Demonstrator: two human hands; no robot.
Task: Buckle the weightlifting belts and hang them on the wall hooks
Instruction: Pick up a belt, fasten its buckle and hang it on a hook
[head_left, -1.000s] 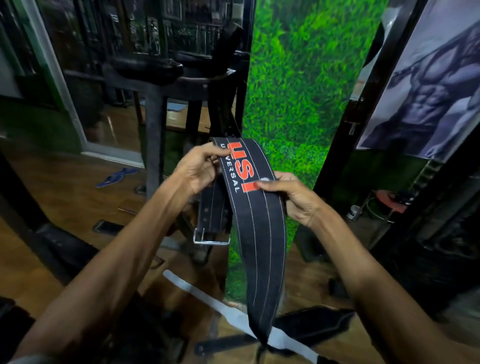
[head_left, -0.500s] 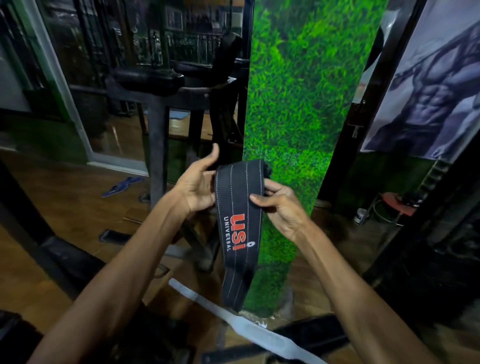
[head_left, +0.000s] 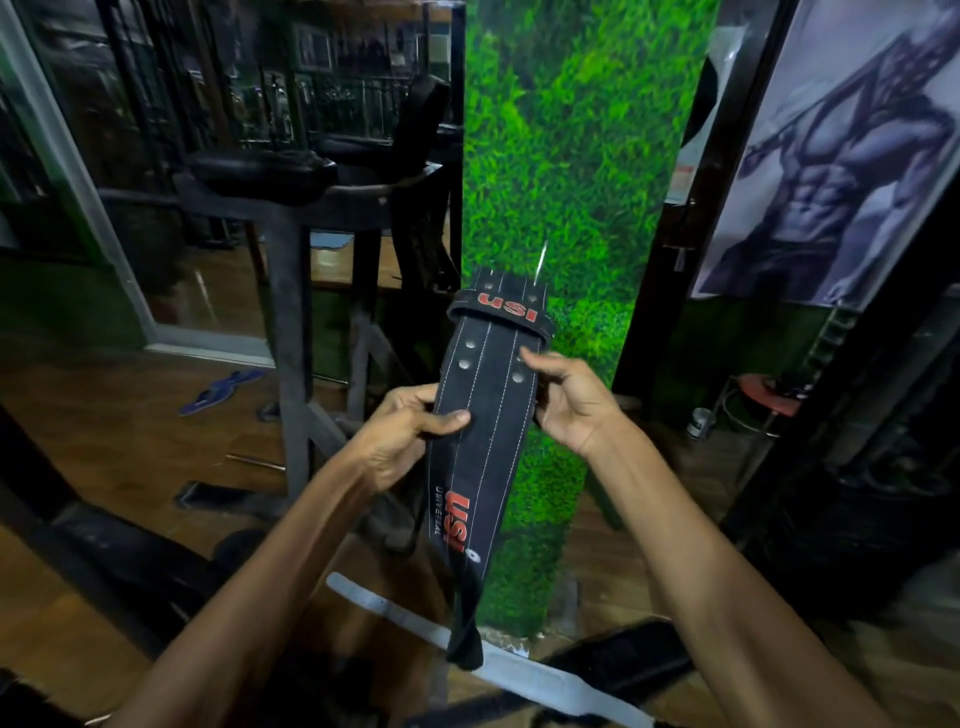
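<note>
Belt (head_left: 485, 415) mid-frame, long axis near vertical, loop end up, tail hanging down. Gripped by left hand (head_left: 402, 436) on left edge, right hand (head_left: 569, 400) on right edge. No hook clearly visible.

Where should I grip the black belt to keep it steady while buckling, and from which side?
Pinch the black belt across its flat width just below the rivets, coming in from both long edges, as the left hand and right hand do. It is a wide, stiff strap with the loop above and the tail hanging free, so edge grips likely stop twisting.
</note>
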